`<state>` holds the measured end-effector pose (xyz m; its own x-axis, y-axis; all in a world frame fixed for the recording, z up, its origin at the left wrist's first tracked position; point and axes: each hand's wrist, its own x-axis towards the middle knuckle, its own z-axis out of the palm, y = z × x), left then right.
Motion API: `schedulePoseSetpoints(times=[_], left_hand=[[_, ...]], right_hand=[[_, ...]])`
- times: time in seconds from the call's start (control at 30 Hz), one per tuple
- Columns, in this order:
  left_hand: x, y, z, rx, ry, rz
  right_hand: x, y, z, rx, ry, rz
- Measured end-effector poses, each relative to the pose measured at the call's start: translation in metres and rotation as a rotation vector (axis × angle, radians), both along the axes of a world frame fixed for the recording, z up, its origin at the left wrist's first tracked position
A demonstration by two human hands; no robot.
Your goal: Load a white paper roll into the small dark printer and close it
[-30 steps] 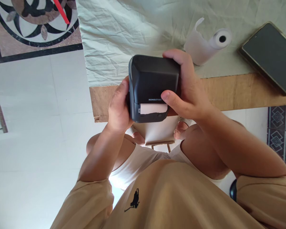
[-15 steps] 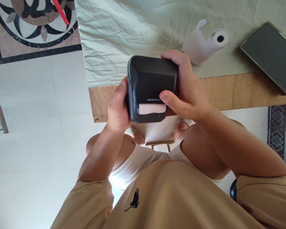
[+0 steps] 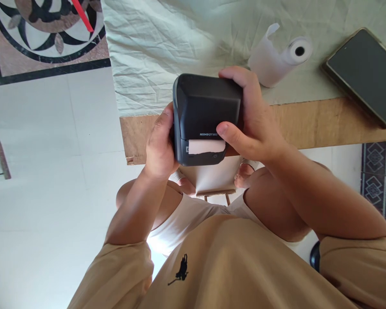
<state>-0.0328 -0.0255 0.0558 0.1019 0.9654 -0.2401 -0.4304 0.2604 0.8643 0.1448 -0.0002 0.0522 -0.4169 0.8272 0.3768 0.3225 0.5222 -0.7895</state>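
We grip a small black label printer (image 3: 207,116) with both hands, left hand (image 3: 161,143) and right hand (image 3: 255,116) closed on its sides, just before the desk (image 3: 309,120) edge. It seems rigid, light, smooth; the flat sides offer the best hold.

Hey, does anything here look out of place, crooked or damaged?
Nothing looks damaged or spilled. Both hands, left hand and right hand, grip the black label printer. The paper roll lies on its side on the wrinkled cloth, its loose end curling up.
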Motion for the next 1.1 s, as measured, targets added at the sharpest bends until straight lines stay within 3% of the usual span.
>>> schedulePoseSetpoints(times=[0.7, 1.1], left_hand=[[0.000, 0.002, -0.012, 0.099, -0.009, 0.034], [-0.001, 0.002, -0.015, 0.115, 0.019, 0.057]], right_hand=[[-0.001, -0.001, 0.000, -0.021, -0.022, -0.023], [0.001, 0.001, -0.004, 0.088, -0.007, 0.022]])
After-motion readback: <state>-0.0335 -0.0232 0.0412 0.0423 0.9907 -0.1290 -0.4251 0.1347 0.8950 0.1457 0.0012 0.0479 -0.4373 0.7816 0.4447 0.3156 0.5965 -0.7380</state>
